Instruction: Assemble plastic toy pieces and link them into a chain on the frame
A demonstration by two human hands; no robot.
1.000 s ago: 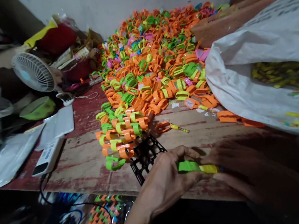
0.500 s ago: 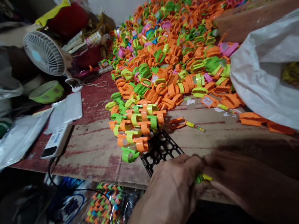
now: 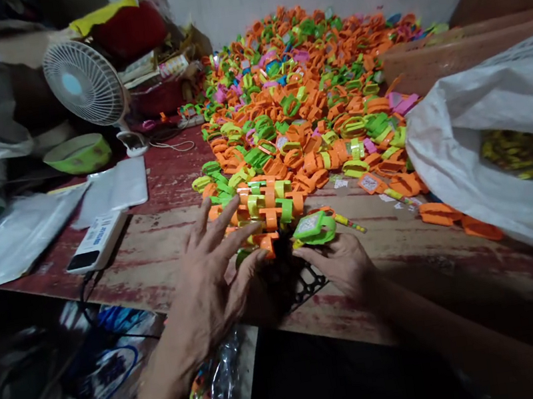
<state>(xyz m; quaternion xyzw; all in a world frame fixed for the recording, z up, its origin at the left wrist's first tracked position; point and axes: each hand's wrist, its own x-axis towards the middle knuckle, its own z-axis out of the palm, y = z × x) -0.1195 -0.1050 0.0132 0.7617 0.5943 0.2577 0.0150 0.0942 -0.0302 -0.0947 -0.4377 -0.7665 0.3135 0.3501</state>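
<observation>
My left hand (image 3: 211, 279) hovers with fingers spread over the near end of a row of orange and green plastic pieces (image 3: 260, 207) that stand on a black grid tray (image 3: 310, 280). My right hand (image 3: 342, 262) pinches a green plastic piece (image 3: 315, 227) with a small white label, held just right of that row. Behind them a large heap of orange, green and pink plastic pieces (image 3: 309, 85) covers the worn wooden table (image 3: 154, 258).
A white sack (image 3: 479, 139) holding yellow items lies at the right. At the left are a small white fan (image 3: 85, 83), a green bowl (image 3: 80, 153), a white power strip (image 3: 94, 243) and plastic bags. A packet of coloured pieces (image 3: 211, 397) hangs below the table's front edge.
Both hands were pressed together on a green and yellow piece near the table edge. Now they have parted and moved forward; the right holds a green piece, the left has opened.
</observation>
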